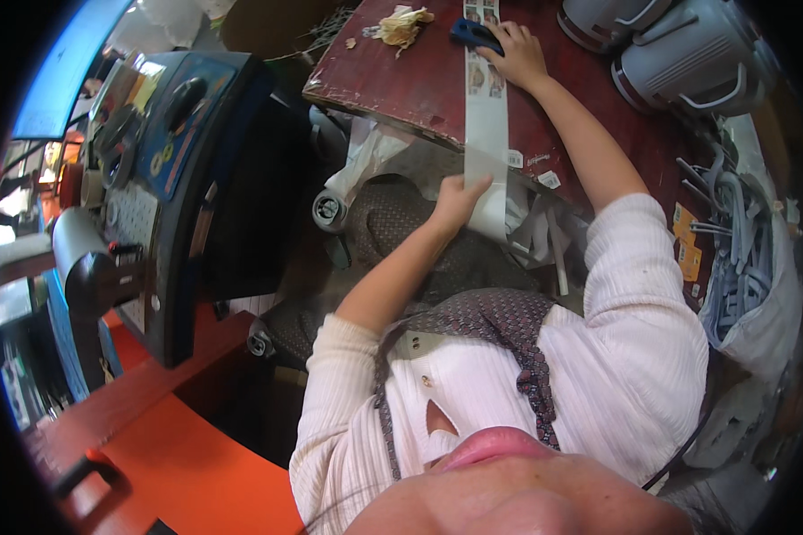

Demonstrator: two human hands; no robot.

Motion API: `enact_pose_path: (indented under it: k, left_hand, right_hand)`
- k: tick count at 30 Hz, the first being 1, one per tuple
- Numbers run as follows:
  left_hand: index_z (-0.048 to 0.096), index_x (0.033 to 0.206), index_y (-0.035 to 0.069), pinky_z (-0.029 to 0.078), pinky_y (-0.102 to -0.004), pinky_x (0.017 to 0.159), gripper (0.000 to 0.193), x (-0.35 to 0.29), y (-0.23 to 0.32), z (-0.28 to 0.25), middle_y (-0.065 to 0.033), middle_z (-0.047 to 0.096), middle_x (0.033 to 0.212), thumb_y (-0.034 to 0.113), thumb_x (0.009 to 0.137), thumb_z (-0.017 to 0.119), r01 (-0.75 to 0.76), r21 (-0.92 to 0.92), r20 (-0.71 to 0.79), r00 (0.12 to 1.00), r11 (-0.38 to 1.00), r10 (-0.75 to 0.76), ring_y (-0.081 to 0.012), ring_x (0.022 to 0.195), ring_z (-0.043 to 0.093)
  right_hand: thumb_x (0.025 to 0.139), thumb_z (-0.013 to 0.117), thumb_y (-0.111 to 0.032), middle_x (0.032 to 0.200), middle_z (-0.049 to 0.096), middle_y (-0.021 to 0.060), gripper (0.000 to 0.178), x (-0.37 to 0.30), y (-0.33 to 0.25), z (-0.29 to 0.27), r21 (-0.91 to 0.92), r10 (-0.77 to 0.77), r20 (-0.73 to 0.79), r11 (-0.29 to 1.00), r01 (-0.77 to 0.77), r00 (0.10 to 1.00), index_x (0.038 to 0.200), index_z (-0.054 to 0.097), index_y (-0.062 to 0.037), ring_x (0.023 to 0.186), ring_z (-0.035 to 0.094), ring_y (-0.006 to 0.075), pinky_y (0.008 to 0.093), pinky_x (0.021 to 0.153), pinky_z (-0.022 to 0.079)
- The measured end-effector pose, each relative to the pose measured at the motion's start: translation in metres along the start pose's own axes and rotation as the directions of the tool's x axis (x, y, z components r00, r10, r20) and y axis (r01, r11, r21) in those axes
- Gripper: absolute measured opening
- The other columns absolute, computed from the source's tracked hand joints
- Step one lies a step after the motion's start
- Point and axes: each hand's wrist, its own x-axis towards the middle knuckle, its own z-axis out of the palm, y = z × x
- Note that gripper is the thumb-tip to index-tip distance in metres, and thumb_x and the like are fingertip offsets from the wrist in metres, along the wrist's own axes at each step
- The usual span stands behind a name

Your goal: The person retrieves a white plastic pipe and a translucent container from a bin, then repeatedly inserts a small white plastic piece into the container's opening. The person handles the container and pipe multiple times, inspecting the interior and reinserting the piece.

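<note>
- Label strip [486,134]: we are seeing it running from the top edge of the frame down across the upper centre, its printed pictures showing higher up and its plain white end hanging past the table's edge.
- Our left hand [456,203], at the centre, is closing narrowly on the strip's left edge, the thumb lying across its face.
- Our right hand [517,55], at upper centre, is holding the right end of a dark blue block [476,35] that is resting over the strip.
- Beneath the strip, a worn dark red table [393,85] is filling the upper middle; small white stickers [514,159] are sitting near its lower edge, just beside the strip.
- Crumpled yellowish scrap [401,27] is lying left of the block.
- Grey jugs [691,67] are standing at upper right.
- A clear bag [772,325] is holding grey curved parts [736,232] at the right.
- A patterned apron [491,316] is covering our lap, and an orange surface [201,473] is spreading across the lower left.
</note>
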Motion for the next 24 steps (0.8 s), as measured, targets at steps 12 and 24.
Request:
enact_pose_path:
  k: [12, 24]
  left_hand:
    - [0.03, 0.149, 0.003, 0.047, -0.0373, 0.103, 0.064, -0.067, -0.021, -0.039, -0.0205, 0.053, 0.135, 0.016, 0.097, 0.066, -0.076, -0.304, -0.128, 0.991, 0.95, 0.038, -0.0255, 0.124, 0.055]
    - [0.056, 0.126, 0.0, 0.054, -0.0287, 0.087, 0.028, -0.154, -0.062, -0.054, -0.0097, 0.066, 0.11, 0.006, 0.099, 0.06, -0.407, -0.147, -0.324, 0.881, 0.901, 0.345, -0.015, 0.095, 0.066]
  right_hand:
    - [0.079, 0.076, -0.044, 0.117, 0.065, 0.008, 0.047, -0.008, -0.043, -0.061, 0.409, -0.316, 0.092, 0.877, 0.254, 0.944, 0.122, 0.071, -0.0261, 0.105, 0.061, 0.0315, 0.0415, 0.092, 0.05]
    - [0.091, 0.068, -0.028, 0.102, 0.066, 0.0114, 0.024, -0.02, -0.068, -0.061, 0.273, -0.424, 0.101, 0.882, 0.385, 0.9, 0.106, 0.072, -0.0092, 0.092, 0.065, 0.034, 0.0417, 0.079, 0.052]
